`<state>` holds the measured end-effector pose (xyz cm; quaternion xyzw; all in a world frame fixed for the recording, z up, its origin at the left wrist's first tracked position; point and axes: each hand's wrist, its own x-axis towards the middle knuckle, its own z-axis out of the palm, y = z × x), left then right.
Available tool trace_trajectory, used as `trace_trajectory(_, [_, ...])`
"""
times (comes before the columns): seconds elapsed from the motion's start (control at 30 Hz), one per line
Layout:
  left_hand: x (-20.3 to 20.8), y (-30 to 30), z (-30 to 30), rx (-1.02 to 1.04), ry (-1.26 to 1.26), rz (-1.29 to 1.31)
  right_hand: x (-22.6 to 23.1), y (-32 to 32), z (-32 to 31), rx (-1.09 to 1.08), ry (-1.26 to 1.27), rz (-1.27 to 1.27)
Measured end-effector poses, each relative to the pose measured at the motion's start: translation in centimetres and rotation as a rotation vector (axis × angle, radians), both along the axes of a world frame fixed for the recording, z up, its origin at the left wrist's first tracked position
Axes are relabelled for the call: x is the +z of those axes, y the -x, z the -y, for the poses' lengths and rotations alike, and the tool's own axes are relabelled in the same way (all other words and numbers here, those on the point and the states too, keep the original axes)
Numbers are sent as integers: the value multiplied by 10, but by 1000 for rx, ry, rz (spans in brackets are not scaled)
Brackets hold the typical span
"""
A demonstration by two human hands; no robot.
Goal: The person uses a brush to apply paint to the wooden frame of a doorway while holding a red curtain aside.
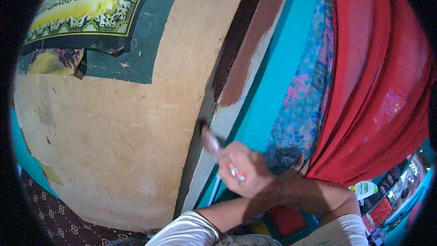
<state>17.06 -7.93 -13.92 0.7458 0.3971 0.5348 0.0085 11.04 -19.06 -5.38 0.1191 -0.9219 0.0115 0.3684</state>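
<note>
My right hand (pixel 242 167) is closed round a paintbrush (pixel 211 143), smeared by motion. Its dark bristles meet the frame edge beside the tan board. A red and white patch shows at the fingers, perhaps part of the handle. Brown paint covers the upper part of the door frame (pixel 243 75); lower down it is pale grey, with a ragged line between. My forearms cross. My left hand (pixel 298 164), mostly hidden behind the right arm, is at the bottom of the gathered blue floral curtain (pixel 300 105) and red curtain (pixel 364 86); its grip is hard to see.
A large tan board (pixel 114 141) fills the left, with a yellow and green poster (pixel 86 9) above. Turquoise door surface (pixel 273 73) lies between frame and curtains. At lower right are a white bottle (pixel 365 190) and clutter. Dark patterned cloth (pixel 59 214) is at lower left.
</note>
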Motion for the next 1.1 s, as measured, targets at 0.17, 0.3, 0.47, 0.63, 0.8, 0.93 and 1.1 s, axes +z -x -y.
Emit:
trace_trajectory(0.17, [-4,-5,5,-2,-6,-49,1,8,-14,18,229,60])
trace_trajectory(0.3, [-16,-5,-5,64,12,-128,78,35,-21,86,298,-191])
trace_trajectory(0.47, [-21,-15,-8,196,-104,-91,171,26,-14,257,337,-551])
trace_trajectory(0.63, [-6,-11,9,-12,-156,111,147,34,-29,278,181,-763])
trace_trajectory(0.8, [-11,-4,17,-75,-109,77,57,12,-2,118,86,150])
trace_trajectory(0.93, [-6,-14,14,-134,-100,54,-40,3,-7,90,240,-89])
trace_trajectory(1.1, [-6,-14,17,-187,-79,28,-40,1,-17,62,303,28])
